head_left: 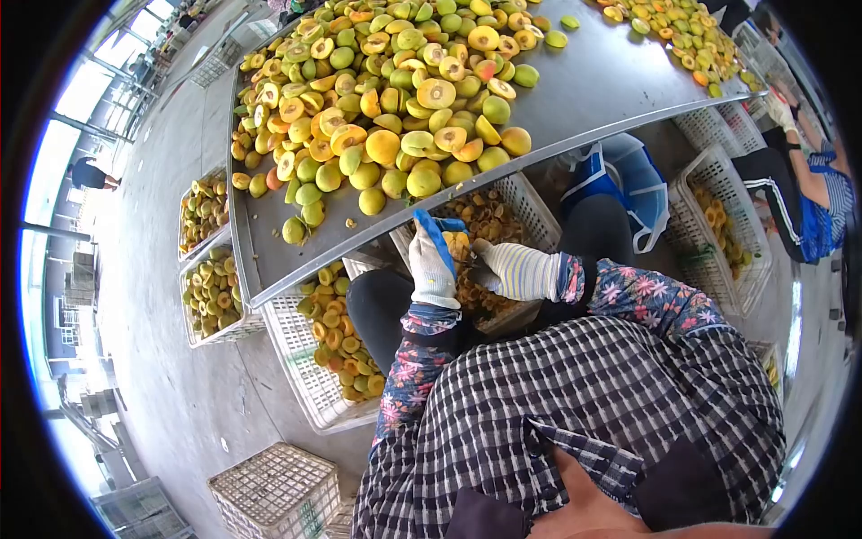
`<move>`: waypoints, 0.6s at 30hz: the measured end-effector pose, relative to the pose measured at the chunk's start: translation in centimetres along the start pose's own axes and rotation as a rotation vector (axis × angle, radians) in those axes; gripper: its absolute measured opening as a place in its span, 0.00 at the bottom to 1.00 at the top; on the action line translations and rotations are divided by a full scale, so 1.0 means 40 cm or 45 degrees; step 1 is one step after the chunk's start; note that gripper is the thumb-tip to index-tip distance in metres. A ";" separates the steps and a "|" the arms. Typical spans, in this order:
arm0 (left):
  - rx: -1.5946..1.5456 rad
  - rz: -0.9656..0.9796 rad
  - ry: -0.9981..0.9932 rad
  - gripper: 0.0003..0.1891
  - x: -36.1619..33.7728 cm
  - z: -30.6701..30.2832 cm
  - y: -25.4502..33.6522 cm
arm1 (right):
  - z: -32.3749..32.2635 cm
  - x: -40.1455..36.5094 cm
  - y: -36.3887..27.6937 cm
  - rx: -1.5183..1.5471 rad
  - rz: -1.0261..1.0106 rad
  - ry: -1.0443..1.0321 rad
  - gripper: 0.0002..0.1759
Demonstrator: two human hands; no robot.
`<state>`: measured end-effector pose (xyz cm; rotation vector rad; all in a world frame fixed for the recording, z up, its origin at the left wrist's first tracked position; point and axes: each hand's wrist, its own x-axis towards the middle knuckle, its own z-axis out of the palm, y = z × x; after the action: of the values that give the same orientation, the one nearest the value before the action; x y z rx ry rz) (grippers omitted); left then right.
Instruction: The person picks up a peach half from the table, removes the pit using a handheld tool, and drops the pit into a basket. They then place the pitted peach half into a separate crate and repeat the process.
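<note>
Checked apron point(575, 404) fills the near field. Two floral sleeves point(646, 292) run forward from it, forearms converging.

Left hand point(434, 269): white glove, wrist straight, fingers wrapped tight around a blue tool point(429, 235), which points up toward the near edge of the metal worktop point(593, 85).

Right hand point(519, 271): striped glove, wrist bent inward, thumb toward the left hand. Its fingertips touch a peach piece point(458, 244); cannot tell whether they actually grip it.

The hands sit close together, almost touching, with the peach piece between them. Both are just off the worktop's near edge, above a white plastic crate point(532, 199) that holds pitted halves.

A heap of peaches point(395, 108), whole and halved, covers the left half of the worktop out to its far edge. A smaller heap point(673, 27) lies at the far right corner.

A second crate of halves point(310, 377) stands beyond the left knee, under the worktop's left corner. An upturned crate point(274, 490) is on the floor, nearer.

Another person's sleeve point(790, 193) is at the right edge, beside a further crate point(709, 180).
</note>
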<state>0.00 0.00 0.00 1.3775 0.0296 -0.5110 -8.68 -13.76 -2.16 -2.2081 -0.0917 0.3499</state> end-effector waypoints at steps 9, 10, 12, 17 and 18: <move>-0.429 0.309 -0.061 0.37 0.011 0.020 -0.042 | -0.067 -0.036 -0.085 0.266 -0.041 0.272 0.19; -0.297 0.440 -0.106 0.34 -0.002 0.024 -0.043 | -0.048 -0.029 -0.075 0.227 -0.049 0.265 0.20; -0.493 0.291 -0.136 0.33 0.003 0.022 -0.042 | -0.038 -0.005 -0.051 0.333 -0.174 0.258 0.21; -0.363 0.327 0.041 0.30 0.024 0.014 -0.068 | -0.068 -0.031 -0.081 -0.064 -0.050 0.279 0.19; -0.366 0.337 0.072 0.30 0.021 0.022 -0.059 | -0.054 -0.032 -0.075 -0.156 -0.078 0.329 0.18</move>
<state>-0.34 -1.36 -2.28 1.0931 -0.0322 -0.2353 -9.14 -13.79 1.74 -2.3469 -0.0403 0.0239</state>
